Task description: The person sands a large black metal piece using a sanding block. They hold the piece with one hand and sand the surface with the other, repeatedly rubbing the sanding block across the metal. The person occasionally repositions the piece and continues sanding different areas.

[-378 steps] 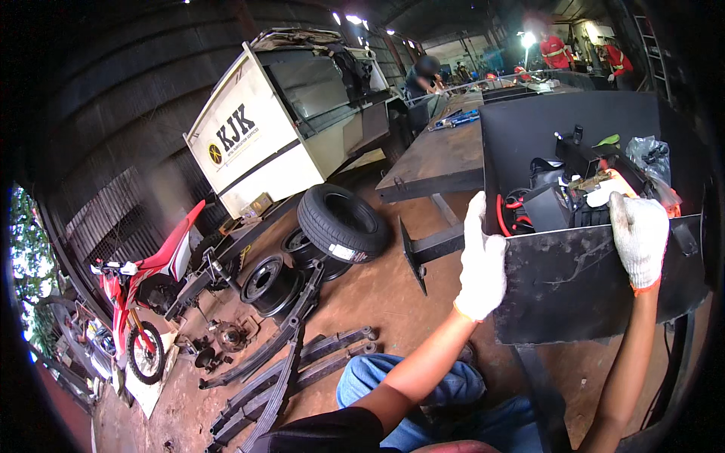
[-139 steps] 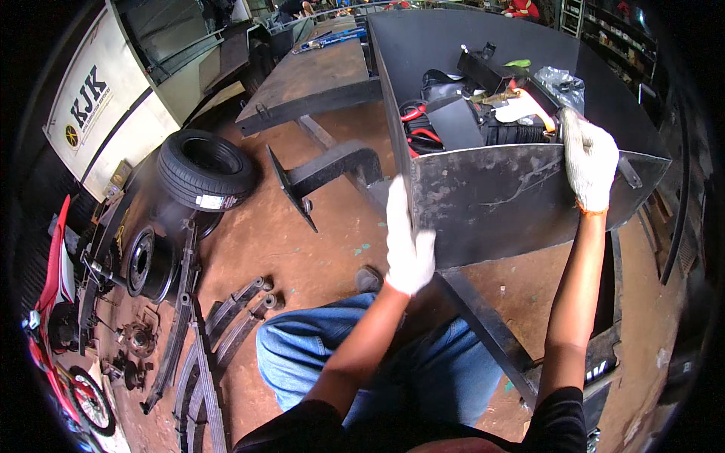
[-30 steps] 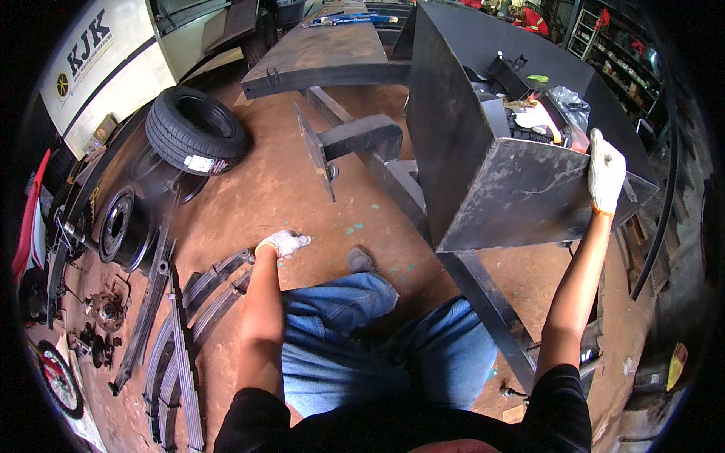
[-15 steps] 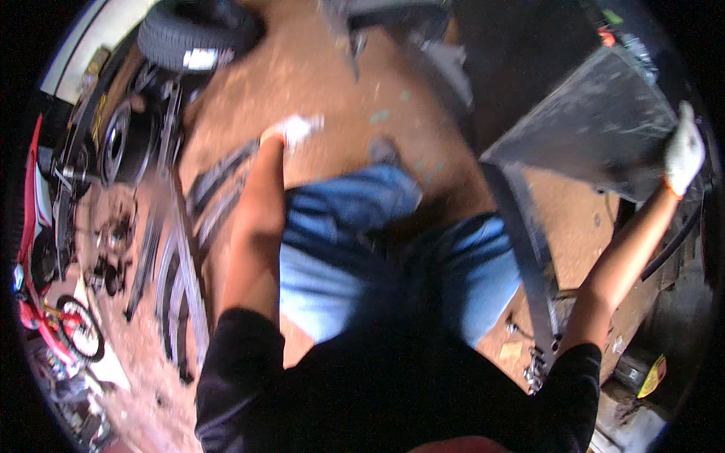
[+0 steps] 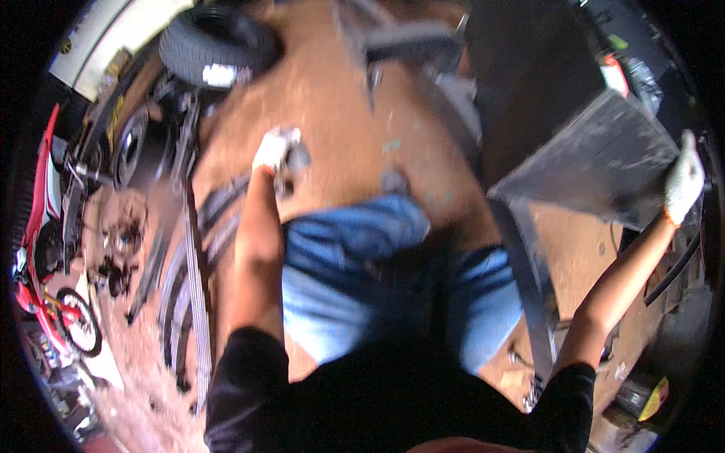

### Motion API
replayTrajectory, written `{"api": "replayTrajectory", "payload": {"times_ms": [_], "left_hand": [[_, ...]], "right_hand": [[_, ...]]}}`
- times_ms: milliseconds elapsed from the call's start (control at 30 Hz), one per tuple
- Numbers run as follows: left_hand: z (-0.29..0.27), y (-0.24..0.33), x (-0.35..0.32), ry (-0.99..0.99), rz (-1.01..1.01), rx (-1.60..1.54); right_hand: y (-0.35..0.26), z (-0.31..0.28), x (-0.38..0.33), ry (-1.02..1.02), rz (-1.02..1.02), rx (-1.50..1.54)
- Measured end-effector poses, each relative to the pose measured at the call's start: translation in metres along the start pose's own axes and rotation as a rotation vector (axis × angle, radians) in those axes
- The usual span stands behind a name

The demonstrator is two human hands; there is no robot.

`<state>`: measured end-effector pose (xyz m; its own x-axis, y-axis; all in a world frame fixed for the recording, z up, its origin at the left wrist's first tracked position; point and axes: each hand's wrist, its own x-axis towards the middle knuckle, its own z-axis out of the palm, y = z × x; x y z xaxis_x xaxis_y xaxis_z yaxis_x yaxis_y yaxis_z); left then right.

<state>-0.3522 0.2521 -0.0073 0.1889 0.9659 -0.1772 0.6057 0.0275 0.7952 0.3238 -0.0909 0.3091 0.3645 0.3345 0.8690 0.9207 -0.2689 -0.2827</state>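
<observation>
White-gloved right hand [image 5: 684, 181] gripping the corner of a dark grey steel box [image 5: 596, 162], gloved left hand [image 5: 276, 149] closed around a small dark blurred object [image 5: 296, 160] above the reddish dirt floor [image 5: 332, 98], black rubber tyre [image 5: 219, 47] and long metal bars [image 5: 192, 264] nearby, blue-jeaned knees [image 5: 355, 249] between.

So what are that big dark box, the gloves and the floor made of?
The box by the right hand looks like sheet steel: flat, grey, dull, scuffed pale in patches. The gloves, as on the left hand, seem white knitted fabric, though blur hides the weave. The floor looks like bare reddish earth or dusty concrete; I cannot tell which.
</observation>
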Motion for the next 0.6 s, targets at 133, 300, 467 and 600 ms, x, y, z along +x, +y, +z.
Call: {"api": "replayTrajectory", "payload": {"times_ms": [133,300,467,600], "left_hand": [[-0.008,-0.055,0.001,0.096,-0.002,-0.23],[0.015,-0.007,-0.009,0.081,-0.018,-0.356],[0.014,-0.029,0.004,0.106,0.014,-0.516],[0.012,-0.025,-0.001,0.111,-0.021,-0.363]], "right_hand": [[-0.042,0.026,-0.008,-0.031,0.059,0.156],[-0.053,0.005,-0.014,-0.082,0.046,0.109],[-0.057,0.008,-0.013,-0.091,0.024,0.139],[-0.059,0.007,-0.015,-0.049,-0.008,0.151]]}}
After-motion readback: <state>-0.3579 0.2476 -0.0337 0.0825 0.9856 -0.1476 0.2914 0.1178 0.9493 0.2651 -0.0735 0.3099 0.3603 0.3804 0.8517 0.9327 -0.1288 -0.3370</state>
